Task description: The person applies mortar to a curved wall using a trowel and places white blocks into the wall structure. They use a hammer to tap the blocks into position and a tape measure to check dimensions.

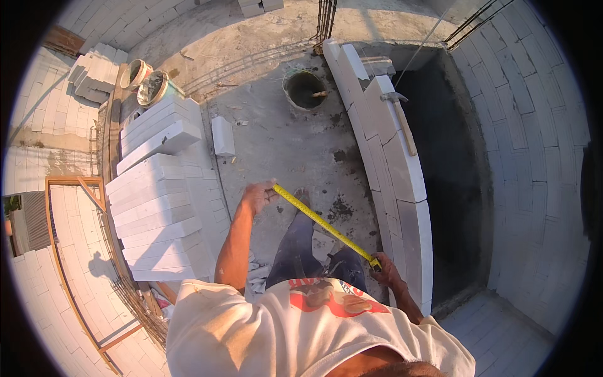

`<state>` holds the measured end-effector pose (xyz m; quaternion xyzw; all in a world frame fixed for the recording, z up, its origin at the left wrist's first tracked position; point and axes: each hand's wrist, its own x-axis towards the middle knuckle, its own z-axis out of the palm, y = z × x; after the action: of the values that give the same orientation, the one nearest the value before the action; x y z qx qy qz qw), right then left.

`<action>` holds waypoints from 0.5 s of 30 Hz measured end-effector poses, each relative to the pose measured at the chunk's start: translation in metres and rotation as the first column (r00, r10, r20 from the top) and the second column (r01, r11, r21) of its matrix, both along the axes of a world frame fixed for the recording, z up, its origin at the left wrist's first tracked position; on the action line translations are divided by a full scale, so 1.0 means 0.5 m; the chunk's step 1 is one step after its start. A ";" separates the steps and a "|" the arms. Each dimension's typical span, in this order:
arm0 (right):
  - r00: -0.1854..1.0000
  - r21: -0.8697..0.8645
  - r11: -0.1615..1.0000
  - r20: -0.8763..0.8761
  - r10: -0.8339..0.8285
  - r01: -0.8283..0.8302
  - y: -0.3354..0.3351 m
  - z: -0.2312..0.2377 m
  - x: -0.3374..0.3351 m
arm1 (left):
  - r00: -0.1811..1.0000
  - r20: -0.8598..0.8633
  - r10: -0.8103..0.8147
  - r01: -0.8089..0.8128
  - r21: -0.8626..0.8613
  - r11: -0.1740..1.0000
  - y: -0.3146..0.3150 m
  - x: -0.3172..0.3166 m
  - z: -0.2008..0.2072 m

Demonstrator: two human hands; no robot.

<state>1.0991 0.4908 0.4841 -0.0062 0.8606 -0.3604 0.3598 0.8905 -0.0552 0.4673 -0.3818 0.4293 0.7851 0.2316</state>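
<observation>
A yellow tape measure (323, 224) is drawn out in front of my body, its blade running slantwise from left to right. At the blade's free end, the fingers of my left hand (256, 196) are closed on the tip. The small dark-and-yellow case is gripped in my right hand (388, 273), close beside the low wall of white blocks (392, 166). A hammer (402, 122) with a wooden handle lies on top of that wall. One loose white block (223, 136) rests on the concrete floor ahead of my left hand.
Stacked white blocks (160, 207) stand on the left. Ahead is a round bucket (304, 89) of grey material with a handle sticking out. Two more buckets (157, 88) (135, 74) sit far left. Beyond the low wall drops a dark recess (455, 176). Rebar (325, 22) rises at the back.
</observation>
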 end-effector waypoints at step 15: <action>0.883 0.184 0.894 -0.329 -0.336 0.409 -0.253 -0.163 -0.563 | 0.616 0.040 -0.787 0.589 -0.688 0.425 -0.146 -0.633 -0.064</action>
<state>0.8175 0.3641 0.4028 0.1530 0.9267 -0.3079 0.1517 0.5738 -0.1284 0.4353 -0.1046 0.8163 0.4663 0.3246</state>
